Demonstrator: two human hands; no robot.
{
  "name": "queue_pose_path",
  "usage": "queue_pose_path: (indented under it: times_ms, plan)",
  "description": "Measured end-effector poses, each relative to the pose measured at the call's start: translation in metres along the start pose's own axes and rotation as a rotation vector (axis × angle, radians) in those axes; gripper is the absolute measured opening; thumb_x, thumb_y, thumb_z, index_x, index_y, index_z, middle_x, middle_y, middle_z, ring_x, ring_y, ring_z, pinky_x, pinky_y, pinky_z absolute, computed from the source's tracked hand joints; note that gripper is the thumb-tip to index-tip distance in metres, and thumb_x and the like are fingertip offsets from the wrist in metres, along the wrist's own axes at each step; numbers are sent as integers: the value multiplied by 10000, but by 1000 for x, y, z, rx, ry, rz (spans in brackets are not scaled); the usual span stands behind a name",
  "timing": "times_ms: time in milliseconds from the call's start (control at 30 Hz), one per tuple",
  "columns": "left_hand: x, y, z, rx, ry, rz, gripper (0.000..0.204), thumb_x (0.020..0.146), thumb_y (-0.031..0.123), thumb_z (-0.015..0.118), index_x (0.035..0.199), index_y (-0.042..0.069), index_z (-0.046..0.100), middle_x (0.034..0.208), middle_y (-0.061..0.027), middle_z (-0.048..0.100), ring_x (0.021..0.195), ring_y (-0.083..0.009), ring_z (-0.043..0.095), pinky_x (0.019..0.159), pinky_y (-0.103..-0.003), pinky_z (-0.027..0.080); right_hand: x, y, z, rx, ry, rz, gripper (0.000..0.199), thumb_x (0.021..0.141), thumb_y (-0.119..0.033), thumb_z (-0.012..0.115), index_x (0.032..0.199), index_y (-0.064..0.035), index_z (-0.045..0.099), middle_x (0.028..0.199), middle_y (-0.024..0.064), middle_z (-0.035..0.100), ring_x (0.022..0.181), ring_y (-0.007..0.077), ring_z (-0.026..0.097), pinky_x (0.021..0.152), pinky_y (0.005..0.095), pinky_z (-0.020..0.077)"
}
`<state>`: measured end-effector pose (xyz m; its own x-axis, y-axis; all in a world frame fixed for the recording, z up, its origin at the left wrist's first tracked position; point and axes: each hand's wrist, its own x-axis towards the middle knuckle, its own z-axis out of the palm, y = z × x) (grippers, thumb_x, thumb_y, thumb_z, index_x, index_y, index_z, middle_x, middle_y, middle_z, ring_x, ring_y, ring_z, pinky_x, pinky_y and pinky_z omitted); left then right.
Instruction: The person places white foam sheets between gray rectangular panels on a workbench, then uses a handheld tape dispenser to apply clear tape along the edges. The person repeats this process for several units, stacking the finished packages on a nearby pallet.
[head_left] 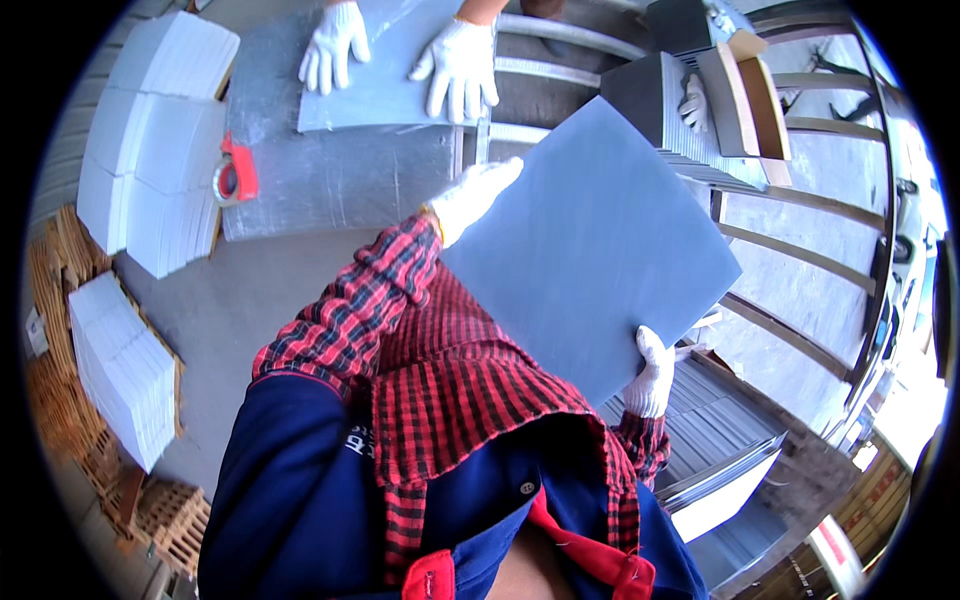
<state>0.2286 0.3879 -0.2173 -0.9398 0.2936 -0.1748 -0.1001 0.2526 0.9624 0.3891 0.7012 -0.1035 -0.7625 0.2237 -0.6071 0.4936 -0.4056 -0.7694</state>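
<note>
Grey tile (590, 250) held both hands; co-worker's gloves (400, 55) ahead.

Grey tile (590, 250): near corner hidden behind red plaid shirt. Right hand (652, 375): fingers tucked under tile edge, unseen. Co-worker's gloved hands (400, 55), top centre: arms cut by frame edge. Grey sheet (385, 85) beneath them: top cut off

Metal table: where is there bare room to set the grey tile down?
The metal table is bare between the red tape dispenser and the rail frame, below the grey sheet a co-worker's gloved hands press flat. Left is crowded with white stacks. Your left hand and right hand hold the grey tile.
</note>
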Motion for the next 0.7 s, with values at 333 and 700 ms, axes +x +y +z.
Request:
queue_pose_path:
  times_ms: [333,700]
  plan:
    - [-61,70,-64,-261,-129,-426,564,888,525,675,1088,-3,685,1030,-54,668,950,-124,578,873,-298,453,-101,15,62,-277,21,-157,482,768,-143,749,1192,13,582,1043,83,632,930,203,608,819,340,507]
    - [-53,-33,-93,-1448,570,-13,562,968,620,399,955,99,607,818,-32,638,760,-186,603,951,-382,424,-116,-40,165,-1420,-559,-859,347,812,-134,740,1142,-35,691,852,174,717,723,306,714,669,352,553]
